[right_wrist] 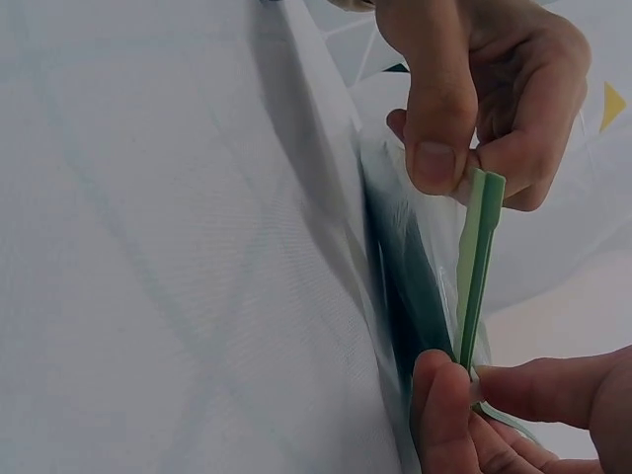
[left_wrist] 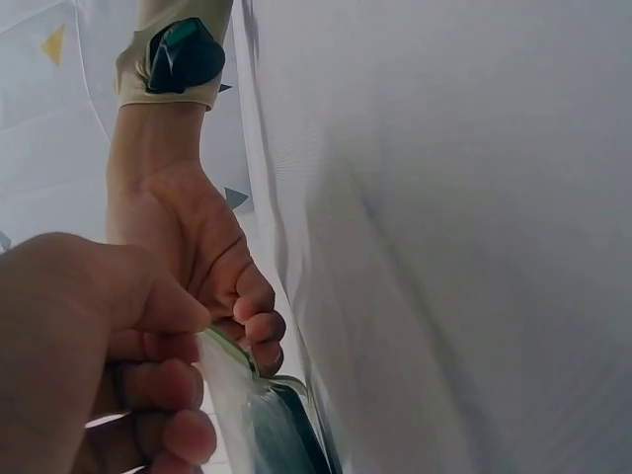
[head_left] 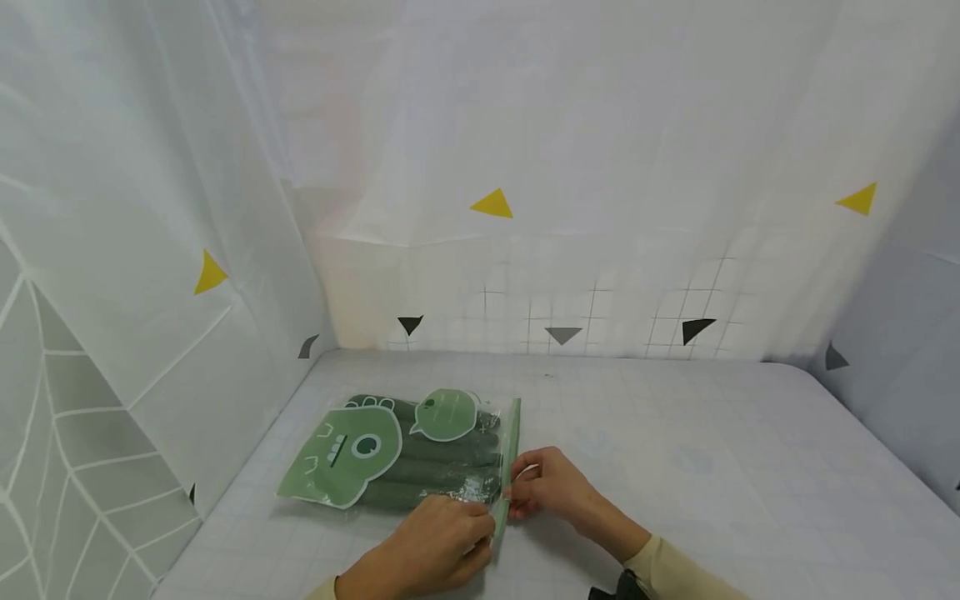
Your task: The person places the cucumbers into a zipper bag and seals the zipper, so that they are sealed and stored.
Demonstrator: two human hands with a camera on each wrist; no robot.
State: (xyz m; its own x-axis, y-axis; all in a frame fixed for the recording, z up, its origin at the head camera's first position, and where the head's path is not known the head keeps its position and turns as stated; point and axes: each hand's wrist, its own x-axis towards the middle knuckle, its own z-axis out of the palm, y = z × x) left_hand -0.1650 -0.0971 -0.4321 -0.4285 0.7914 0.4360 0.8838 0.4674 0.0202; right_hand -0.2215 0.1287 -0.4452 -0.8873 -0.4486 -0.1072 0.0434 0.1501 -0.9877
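A clear plastic zip bag point(head_left: 386, 492) lies on the table, printed with a pale green one-eyed monster point(head_left: 311, 475) and a speech bubble point(head_left: 446, 414). Several dark green rolls point(head_left: 442, 450) show through its film. Along the bag's right edge runs a green zip strip point(head_left: 513, 429). My left hand point(head_left: 435, 542) pinches the bag's edge near the strip's near end. Farther along, my right hand point(head_left: 551, 485) pinches the same strip between thumb and fingers. In the right wrist view, the strip point(right_wrist: 481, 257) stretches between both hands, its end beside the left thumb.
A white cloth with faint lines covers the table point(head_left: 675, 467). White sheets point(head_left: 585, 125) with yellow and dark triangles rise behind and at both sides. A dark device point(head_left: 626, 586) sits on the right sleeve point(head_left: 678, 571).
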